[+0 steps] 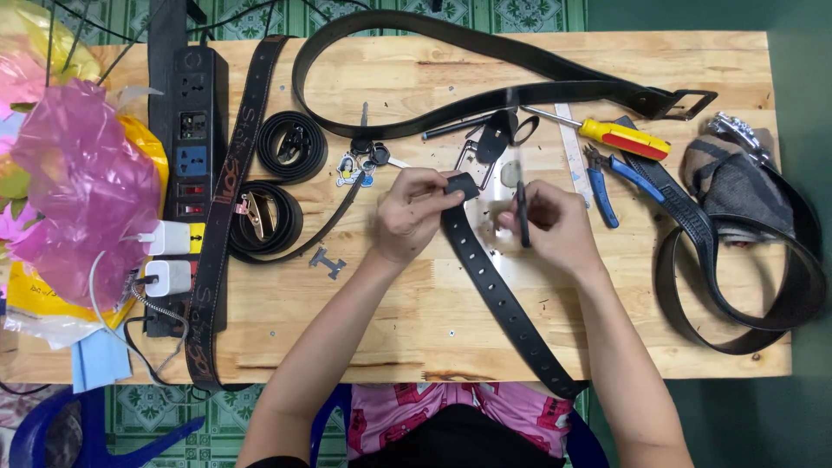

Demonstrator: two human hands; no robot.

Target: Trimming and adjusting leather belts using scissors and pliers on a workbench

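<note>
Left hand (414, 212) pinches the black belt (503, 299) end; right hand (550, 221) grips a thin dark tool (522, 212).

You pinch a black belt (494, 286) punched with a row of holes, over a pale wood desk (390, 321). At upper right lies a screwdriver (622, 137) with a yellow-and-red handle, beside blue-handled pliers (611, 178). At left sits a crumpled pink plastic bag (82, 186); below the desk's edge, green patterned floor tiles (173, 416).
</note>
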